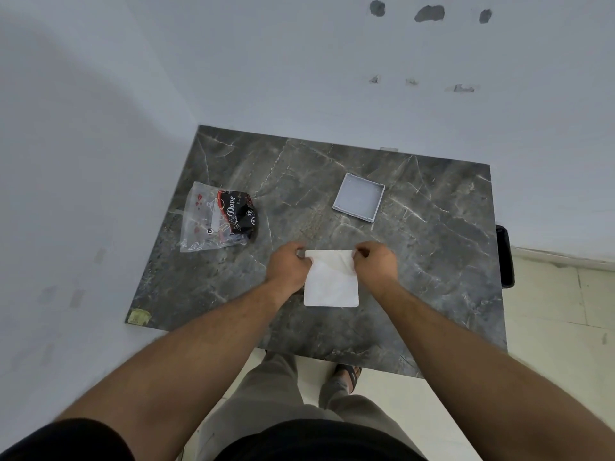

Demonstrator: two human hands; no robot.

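A white pouch (331,284), flat and roughly rectangular with rounded lower corners, lies on the desk (432,261) near the middle of its front edge, with its top end towards the desk's back edge. The upper part is creased and slightly puckered. The left hand (288,267) and right hand (376,264) pinch its two top corners in curled fingers.
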